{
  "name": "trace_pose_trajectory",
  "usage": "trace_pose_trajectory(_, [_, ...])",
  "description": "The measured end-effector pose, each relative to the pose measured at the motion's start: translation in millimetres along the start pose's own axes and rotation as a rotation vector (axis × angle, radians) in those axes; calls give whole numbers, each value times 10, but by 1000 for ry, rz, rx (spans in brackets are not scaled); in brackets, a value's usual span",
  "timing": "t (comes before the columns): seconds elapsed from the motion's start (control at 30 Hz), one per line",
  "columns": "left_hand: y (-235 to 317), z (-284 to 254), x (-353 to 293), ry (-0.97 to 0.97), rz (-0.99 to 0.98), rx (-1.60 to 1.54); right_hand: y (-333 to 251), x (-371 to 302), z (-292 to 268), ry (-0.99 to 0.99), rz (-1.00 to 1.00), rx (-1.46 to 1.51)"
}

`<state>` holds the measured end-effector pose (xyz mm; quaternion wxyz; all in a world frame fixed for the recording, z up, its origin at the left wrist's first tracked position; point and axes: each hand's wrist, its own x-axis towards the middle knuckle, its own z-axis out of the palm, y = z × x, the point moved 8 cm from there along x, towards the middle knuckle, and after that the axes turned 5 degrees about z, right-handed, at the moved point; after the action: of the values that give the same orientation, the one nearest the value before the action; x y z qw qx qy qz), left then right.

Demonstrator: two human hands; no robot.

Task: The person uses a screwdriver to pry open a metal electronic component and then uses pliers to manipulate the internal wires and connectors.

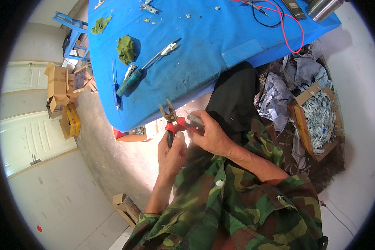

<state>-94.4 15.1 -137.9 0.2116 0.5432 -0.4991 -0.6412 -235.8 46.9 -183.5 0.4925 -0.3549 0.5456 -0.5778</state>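
In front of the table's near edge I hold a pair of pliers [171, 118] with red and black handles. Its jaws are spread and point away from me. My left hand [171, 155] is closed round the left handle, thumb on top. The fingers of my right hand [214, 134] are closed at the other red handle. A small grey piece [195, 120] shows between the right thumb and fingers; its kind is unclear. On the blue-covered table [187, 50] lie a green-handled screwdriver [132, 80], a thinner blue-handled screwdriver [116, 91] and small white parts [169, 48].
Green cloths [126, 49] lie on the table. Red and black leads [284, 29], a dark meter-like device [293, 8] and a metal cup [323, 9] sit far right. Right of my legs stands a carton [299, 121] of small pale parts. Cardboard boxes [57, 85] and a blue stool [73, 35] stand left.
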Motion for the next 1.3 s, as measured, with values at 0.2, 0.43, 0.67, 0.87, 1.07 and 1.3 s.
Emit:
trace_pose_trajectory(0.2, [-62, -11, 0, 57, 42, 64, -42, 12, -34, -44, 209, 244])
trace_pose_trajectory(0.43, [-145, 378, 44, 67, 67, -433, 20, 35, 21, 42, 146, 323])
trace_pose_trajectory(0.67, [-31, 422, 101, -73, 198, -157, 73, -1, 1, -53, 270, 505])
trace_pose_trajectory(0.87, [-7, 478, 114, -44, 163, -60, 101, 19, 24, -45, 276, 701])
trace_pose_trajectory(1.07, [100, 165, 70, -39, 221, 13, 60, 66, -27, -2, 255, 741])
trace_pose_trajectory(1.3, [-18, -53, -72, -161, 86, -14, 59, 62, -41, -22, 265, 731])
